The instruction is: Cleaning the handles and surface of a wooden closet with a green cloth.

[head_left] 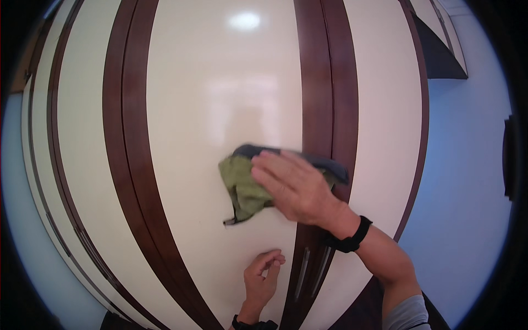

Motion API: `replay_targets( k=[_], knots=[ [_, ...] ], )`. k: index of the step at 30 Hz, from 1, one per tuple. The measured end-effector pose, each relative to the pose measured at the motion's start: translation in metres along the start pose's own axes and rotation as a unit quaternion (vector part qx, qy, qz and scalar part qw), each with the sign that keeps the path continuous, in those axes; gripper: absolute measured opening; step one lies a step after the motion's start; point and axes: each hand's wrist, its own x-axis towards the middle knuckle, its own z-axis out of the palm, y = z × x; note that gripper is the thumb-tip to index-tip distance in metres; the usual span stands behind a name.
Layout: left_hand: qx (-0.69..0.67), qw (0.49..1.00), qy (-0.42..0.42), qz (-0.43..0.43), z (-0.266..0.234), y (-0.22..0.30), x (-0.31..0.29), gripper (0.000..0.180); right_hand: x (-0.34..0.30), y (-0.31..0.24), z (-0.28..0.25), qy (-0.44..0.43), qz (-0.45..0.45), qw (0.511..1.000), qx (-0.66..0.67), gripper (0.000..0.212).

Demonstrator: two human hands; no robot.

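Observation:
My right hand (294, 187) lies over a green and dark grey cloth (242, 184), pressing it to the cream door panel (192, 137) of a tall wardrobe. Its fingers point up and to the left, close together and slightly blurred. The cloth spreads out on both sides of the hand, its right end lying over the dark brown door frame (318, 110). One lower corner with a dark edge hangs loose at the left. Lower down, my left hand (263, 278) is in front of the same panel, loosely curled, with a gap between thumb and fingers and nothing visible in it.
Two upright metal handles (302, 275) sit on the brown frame below my right wrist. More cream and brown doors extend to the left, with further handles (91, 247). A pale blue wall (456, 192) stands at the right, with a dark object (509, 159) on it.

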Motion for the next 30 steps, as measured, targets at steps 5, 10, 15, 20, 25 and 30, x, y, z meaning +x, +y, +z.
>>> replay_targets(
  k=[5, 10, 15, 20, 25, 30],
  knots=[
    [-0.019, 1.0, 0.013, 0.001, 0.001, -0.005, -0.004, 0.023, 0.03, 0.048, -0.025, 0.13, 0.139, 0.98, -0.063, 0.081],
    [-0.004, 1.0, 0.009, -0.007, -0.006, -0.003, -0.009, 0.027, 0.016, 0.014, -0.01, 0.105, 0.135, 0.984, -0.044, 0.075],
    [0.022, 1.0, 0.008, 0.021, -0.005, -0.004, -0.007, 0.025, 0.001, 0.003, -0.006, -0.005, -0.016, 1.0, 0.016, 0.067],
    [0.013, 1.0, 0.015, 0.008, -0.007, -0.009, -0.011, 0.025, 0.025, 0.037, -0.017, 0.136, 0.122, 0.981, -0.061, 0.077],
    [0.015, 1.0, 0.009, 0.017, -0.006, -0.008, -0.01, 0.025, 0.022, 0.007, -0.007, 0.078, 0.099, 0.992, -0.026, 0.068],
    [0.03, 0.999, 0.001, 0.01, -0.005, -0.003, -0.007, 0.025, 0.019, 0.004, 0.005, 0.038, 0.012, 0.999, -0.022, 0.057]
  ],
)
